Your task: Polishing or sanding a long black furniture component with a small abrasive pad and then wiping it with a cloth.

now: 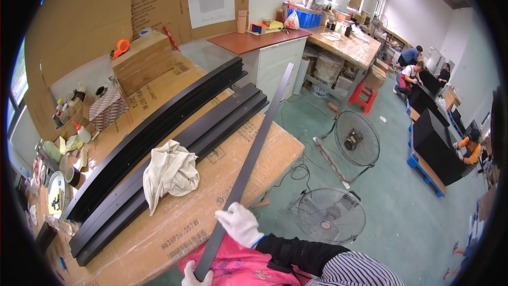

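- Holding a long black strip (250, 153) aslant, partly over a cardboard-covered surface (280, 151).
- Gripping its lower end in the gloved left hand (190, 277), partly cut off at the bottom edge.
- Clasping it farther up with the gloved right hand (241, 226).
- To the left, crumpled pale cloth (172, 175) on flat black boards (227, 114).
- Beyond these, stacked curved boards (174, 107).
- On the floor (391, 222) at right, two fans (331, 215).
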### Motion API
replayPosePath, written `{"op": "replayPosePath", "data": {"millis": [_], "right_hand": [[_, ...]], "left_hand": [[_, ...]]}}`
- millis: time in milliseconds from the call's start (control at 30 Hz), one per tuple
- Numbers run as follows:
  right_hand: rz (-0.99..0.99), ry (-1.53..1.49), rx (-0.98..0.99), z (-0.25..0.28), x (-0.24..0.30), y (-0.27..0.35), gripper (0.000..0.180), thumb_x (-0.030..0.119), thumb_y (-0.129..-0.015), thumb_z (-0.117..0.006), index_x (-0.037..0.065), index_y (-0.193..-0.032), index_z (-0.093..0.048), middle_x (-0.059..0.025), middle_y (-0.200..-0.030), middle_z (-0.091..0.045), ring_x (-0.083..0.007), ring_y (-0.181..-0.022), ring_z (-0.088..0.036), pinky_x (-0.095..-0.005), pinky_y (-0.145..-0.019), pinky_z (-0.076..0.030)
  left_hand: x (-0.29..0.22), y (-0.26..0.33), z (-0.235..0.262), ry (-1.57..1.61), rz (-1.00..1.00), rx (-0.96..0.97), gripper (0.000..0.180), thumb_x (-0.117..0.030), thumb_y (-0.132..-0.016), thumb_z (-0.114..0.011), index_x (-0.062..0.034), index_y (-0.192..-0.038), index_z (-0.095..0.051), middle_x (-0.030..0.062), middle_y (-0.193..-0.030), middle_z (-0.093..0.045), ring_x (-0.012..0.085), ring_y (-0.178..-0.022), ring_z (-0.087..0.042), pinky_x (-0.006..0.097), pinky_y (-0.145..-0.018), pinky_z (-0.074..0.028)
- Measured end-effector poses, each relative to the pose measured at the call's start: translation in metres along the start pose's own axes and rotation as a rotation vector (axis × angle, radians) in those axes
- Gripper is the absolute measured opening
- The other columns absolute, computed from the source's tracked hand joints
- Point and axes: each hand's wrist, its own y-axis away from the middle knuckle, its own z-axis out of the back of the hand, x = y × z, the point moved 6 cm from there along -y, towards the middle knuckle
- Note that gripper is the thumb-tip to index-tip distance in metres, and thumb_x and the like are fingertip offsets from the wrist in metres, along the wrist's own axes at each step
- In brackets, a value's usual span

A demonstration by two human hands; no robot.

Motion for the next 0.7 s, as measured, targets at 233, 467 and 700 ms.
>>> {"op": "replayPosePath", "data": {"millis": [233,467,700], "right_hand": [[0.153,-0.164,0.344,-0.024,0.061,0.054,0.015,0.028,-0.097,-0.068,0.02,-0.109,-0.071,-0.0061,-0.083,-0.055,-0.0288,-0.077,-0.065,-0.0437,-0.064,-0.053],[0.421,-0.236,0.467,-0.045,0.115,0.097,0.013,0.023,-0.099,-0.06,0.012,-0.104,-0.064,-0.0096,-0.097,-0.059,-0.0278,-0.082,-0.069,-0.0424,-0.064,-0.056],[0.46,-0.243,0.543,-0.04,0.113,0.089,0.015,0.023,-0.099,-0.058,0.014,-0.11,-0.061,-0.0103,-0.096,-0.056,-0.0285,-0.08,-0.068,-0.041,-0.065,-0.057]], "left_hand": [[0.011,0.005,-0.006,0.102,0.202,0.045,0.088,-0.034,-0.083,-0.088,-0.0127,-0.156,-0.044,0.0205,-0.121,-0.074,0.0397,-0.109,-0.074,0.048,-0.094,-0.058],[0.016,0.005,-0.009,0.048,-0.098,-0.142,0.069,-0.032,-0.082,-0.087,-0.0137,-0.14,-0.054,0.0193,-0.108,-0.075,0.0426,-0.095,-0.074,0.051,-0.084,-0.058],[0.016,0.006,-0.006,0.071,0.037,-0.061,0.057,-0.034,-0.079,-0.091,-0.0127,-0.124,-0.063,0.0166,-0.103,-0.075,0.0381,-0.094,-0.074,0.048,-0.084,-0.058]]}}
